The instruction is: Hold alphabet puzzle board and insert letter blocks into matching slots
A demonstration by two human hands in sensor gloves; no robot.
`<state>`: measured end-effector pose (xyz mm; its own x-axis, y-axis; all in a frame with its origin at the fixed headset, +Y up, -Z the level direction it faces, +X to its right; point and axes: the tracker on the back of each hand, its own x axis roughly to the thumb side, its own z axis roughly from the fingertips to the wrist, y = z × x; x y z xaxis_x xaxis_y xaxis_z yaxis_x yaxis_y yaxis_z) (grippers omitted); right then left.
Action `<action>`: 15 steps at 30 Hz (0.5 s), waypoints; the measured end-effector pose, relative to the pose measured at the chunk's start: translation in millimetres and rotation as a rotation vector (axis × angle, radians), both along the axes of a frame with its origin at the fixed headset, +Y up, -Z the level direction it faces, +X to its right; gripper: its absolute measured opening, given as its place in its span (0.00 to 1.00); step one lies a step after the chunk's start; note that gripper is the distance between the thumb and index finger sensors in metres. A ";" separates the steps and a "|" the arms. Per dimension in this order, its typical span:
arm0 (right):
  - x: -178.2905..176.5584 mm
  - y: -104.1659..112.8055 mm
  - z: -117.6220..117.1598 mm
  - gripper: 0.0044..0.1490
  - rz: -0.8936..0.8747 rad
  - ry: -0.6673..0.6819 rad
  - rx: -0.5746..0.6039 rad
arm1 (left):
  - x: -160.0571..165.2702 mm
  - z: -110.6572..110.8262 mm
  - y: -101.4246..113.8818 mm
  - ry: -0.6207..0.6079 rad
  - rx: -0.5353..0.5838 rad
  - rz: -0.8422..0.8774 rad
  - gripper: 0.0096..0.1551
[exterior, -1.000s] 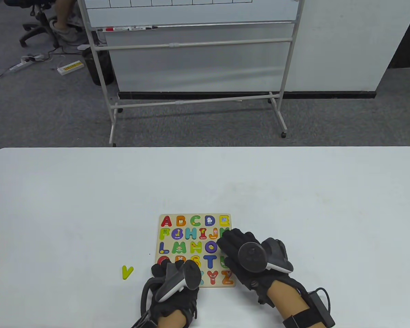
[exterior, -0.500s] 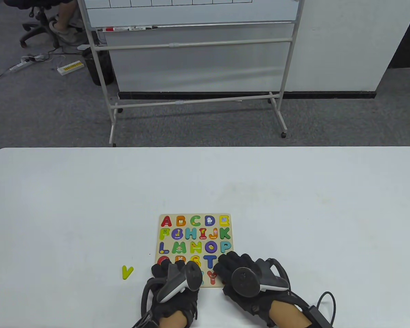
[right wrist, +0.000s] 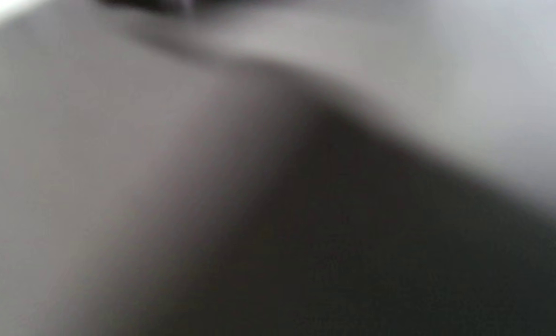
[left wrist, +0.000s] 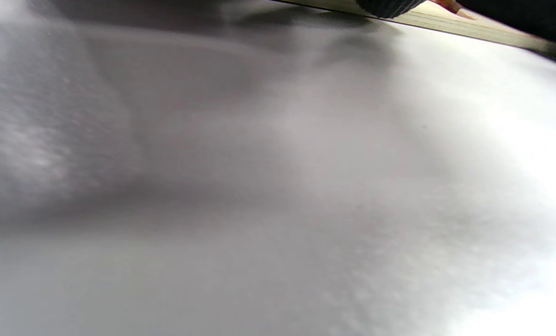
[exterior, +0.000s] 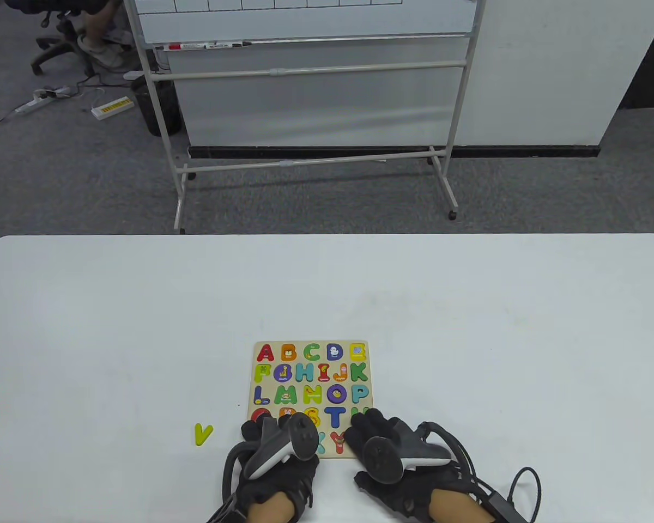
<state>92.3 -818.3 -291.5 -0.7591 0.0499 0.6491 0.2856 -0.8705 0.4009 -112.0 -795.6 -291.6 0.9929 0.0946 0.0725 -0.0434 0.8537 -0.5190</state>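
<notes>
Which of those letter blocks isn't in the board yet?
The yellow-green V. It lies alone on the white table, left of the alphabet puzzle board and apart from it, while every other visible letter sits in its slot.

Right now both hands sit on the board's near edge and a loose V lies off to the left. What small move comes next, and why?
Probably the left hand should reach left for the yellow-green V, the only loose letter in view, lying on the table. The right hand already rests on the board and could steady it.
</notes>
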 end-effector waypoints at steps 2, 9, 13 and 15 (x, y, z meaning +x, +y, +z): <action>-1.7 -2.7 1.8 0.54 0.044 0.009 0.012 | 0.8 -0.4 2.5 -0.018 0.032 -0.040 0.52; -0.3 -4.4 1.1 0.54 0.032 0.006 -0.022 | -3.4 3.2 22.6 -0.046 0.081 0.019 0.50; -0.1 -4.5 1.4 0.54 0.032 0.006 -0.024 | -13.9 6.2 58.3 -0.016 0.174 0.191 0.50; 0.1 -4.5 1.5 0.54 0.031 0.005 -0.025 | -29.1 6.2 82.6 0.011 0.247 0.270 0.52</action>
<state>92.4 -822.8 -290.0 -0.7571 0.0425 0.6519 0.3147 -0.8508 0.4209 -141.1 -713.0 -285.4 0.9352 0.3348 0.1155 -0.2892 0.9101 -0.2968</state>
